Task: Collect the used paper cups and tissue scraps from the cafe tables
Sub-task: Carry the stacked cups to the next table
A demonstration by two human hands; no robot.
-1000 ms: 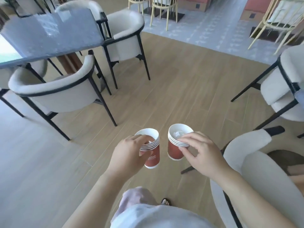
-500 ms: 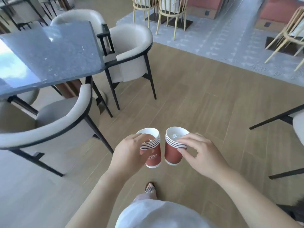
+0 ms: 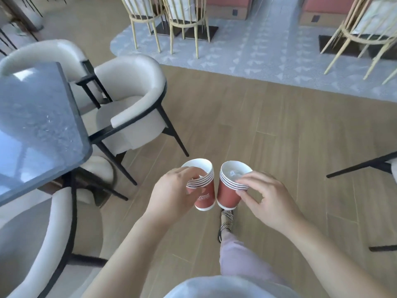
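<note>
Holding: each hand carried a stack of red paper cups over the wood floor [image 3: 279, 130].
Left hand [image 3: 171, 196]: wrapped round the left stack [image 3: 204, 190], thumb inside the rim, fingers curled on the side.
Right hand [image 3: 268, 198]: pinched the right stack [image 3: 228, 190] at its rim, at 3 o'clock of the left one.
Stacks: side by side, bases nearly touching, mouths tilted apart.
Tissue [image 3: 234, 173]: white scrap sat inside the right stack's top cup.
Table [image 3: 32, 125]: dark stone top at 9 o'clock.
Chair [image 3: 133, 108]: cream seat at 11 o'clock.
Sandal [image 3: 226, 220]: at 6 o'clock, just under the cups.
</note>
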